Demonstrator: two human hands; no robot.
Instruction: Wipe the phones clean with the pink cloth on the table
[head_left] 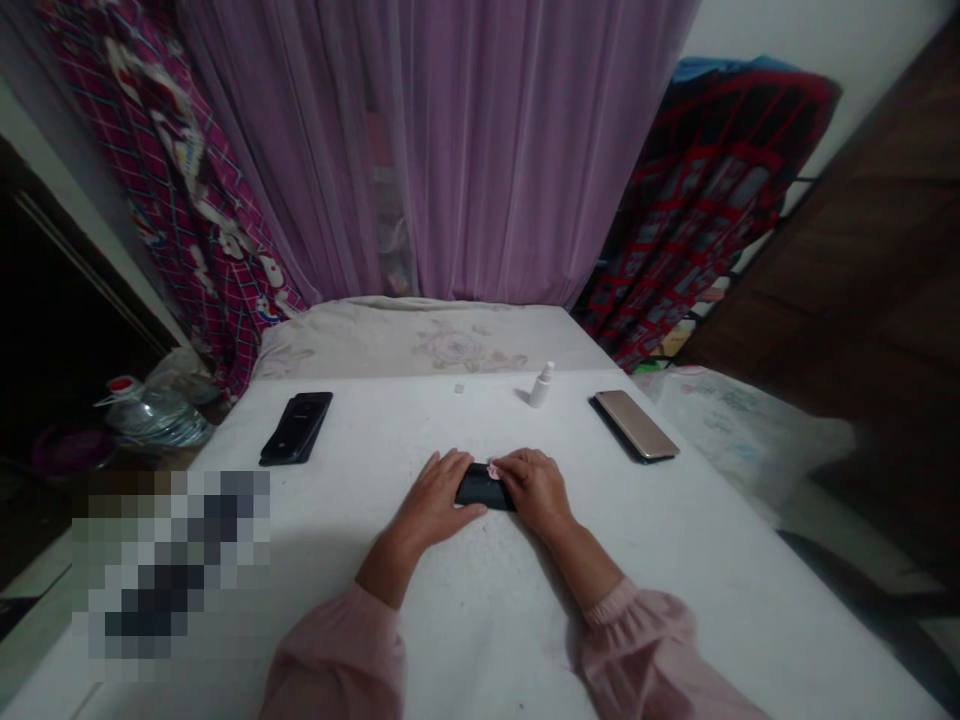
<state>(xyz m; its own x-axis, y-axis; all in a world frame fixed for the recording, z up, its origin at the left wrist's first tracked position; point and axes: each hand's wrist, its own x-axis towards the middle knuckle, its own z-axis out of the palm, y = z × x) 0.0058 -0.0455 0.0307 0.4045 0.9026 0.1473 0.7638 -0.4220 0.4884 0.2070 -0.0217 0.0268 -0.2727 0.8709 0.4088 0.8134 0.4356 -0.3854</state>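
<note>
Left hand (439, 497) and right hand (534, 490) low on a white flat-topped table (480, 600), near its middle, forearms angling inward from the near edge of the frame in loose, gathered pink sleeves (334, 650). Between the hands, a slim black rectangular smartphone (482, 487), flat, long axis across the table. Left-hand fingers (454, 470) close together, lying over the phone's left end; right-hand fingers (514, 466) narrowly curled over its right end; phone held between both hands. Tiny pink scrap (493, 471) at the phone's far edge, just by the right fingers, too small to identify.

Farther along the table, near its far edge: small white plastic spray bottle (540, 386), upright, and, left of it, a tiny white square piece (459, 388). Well apart from the left hand, near the table's left edge: black-cased smartphone (295, 428), flat, slightly angled. Well apart from the right hand, near the right edge: gold-backed smartphone (636, 425), flat, diagonal, dark rim showing beneath. Wide gaps on both sides of the hands. Beyond the far edge: cream floral bedding (450, 345), then sheer purple curtain (480, 150). Near-left table area hidden by a pixelated blur.
</note>
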